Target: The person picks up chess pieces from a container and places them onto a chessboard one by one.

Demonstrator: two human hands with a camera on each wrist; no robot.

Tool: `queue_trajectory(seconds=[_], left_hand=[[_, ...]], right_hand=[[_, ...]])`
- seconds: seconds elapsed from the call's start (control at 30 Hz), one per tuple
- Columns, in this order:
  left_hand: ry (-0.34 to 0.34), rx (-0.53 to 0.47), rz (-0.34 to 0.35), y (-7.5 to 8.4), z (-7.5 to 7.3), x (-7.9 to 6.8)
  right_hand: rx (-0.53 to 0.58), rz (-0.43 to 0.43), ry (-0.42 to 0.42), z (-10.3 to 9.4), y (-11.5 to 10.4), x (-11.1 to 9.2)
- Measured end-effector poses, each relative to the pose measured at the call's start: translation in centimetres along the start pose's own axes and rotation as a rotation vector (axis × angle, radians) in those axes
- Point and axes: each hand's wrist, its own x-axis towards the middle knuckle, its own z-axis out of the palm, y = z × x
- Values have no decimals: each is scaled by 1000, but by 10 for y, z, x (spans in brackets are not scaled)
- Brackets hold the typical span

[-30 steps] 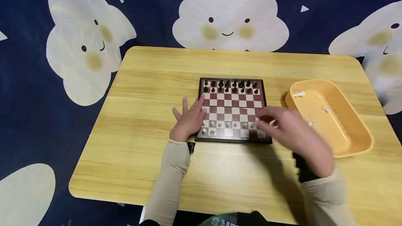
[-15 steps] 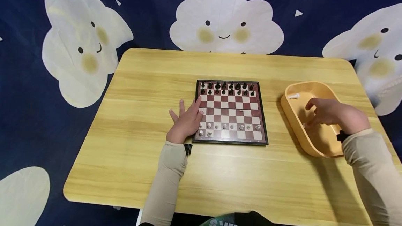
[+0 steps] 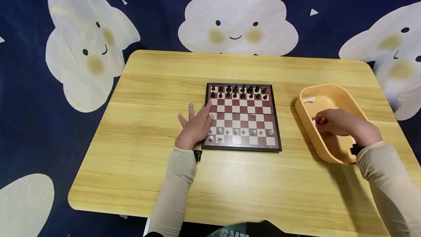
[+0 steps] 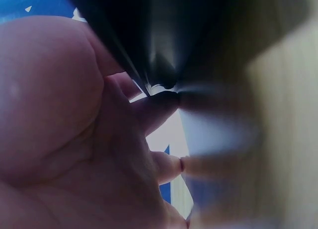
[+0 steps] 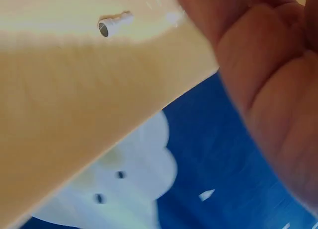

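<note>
A chessboard (image 3: 240,123) lies on the table, with black chess pieces (image 3: 242,96) in two rows at its far side. Several white chess pieces (image 3: 235,131) form a row near its front, with two more behind them in the left corner. My left hand (image 3: 195,129) rests on the board's left edge, fingers spread and fairly straight. Inside the orange tray (image 3: 320,149), my right hand (image 3: 342,123) pinches a small white chess piece (image 3: 314,122) with thumb and fingertips, largely hidden by them. Another white piece (image 3: 309,100) lies on its side at the tray's far left.
The tray stands right of the board, its raised rim around the right hand. Wooden tabletop (image 3: 148,101) extends around both. A dark blue cloth (image 3: 158,17) with cloud prints hangs behind the table.
My right hand has gone from the board's front right corner into the tray, and its fingers have closed on a white piece. A white piece now stands at that corner. My left hand stays put.
</note>
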Motion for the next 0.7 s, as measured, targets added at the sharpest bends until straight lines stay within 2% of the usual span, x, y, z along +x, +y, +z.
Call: queue_trajectory(seconds=[0.17,0.27,0.33,0.43,0.47,0.57,0.7], left_hand=[[4,-2,1,0,0,0],[4,-4,-1,0,1,0],[0,-8,-4,0,1,1],[0,-13,-4,0,2,2],[0,-13,-4,0,2,2],[1,-9,-2,-1,2,3],[-1,-4,-4,-2,2,3]], right_hand=[[373,-25,90,-2,10,-13],[644,-102,143,-3,17,-25],[852,-181,123,-4,22,-31],[1103,-223,68,-6,26,-37],[1154,-213,61,-6,27,-38],[1212,-173,63,-7,29,-40],[1278,-199,34,-7,34,-39]])
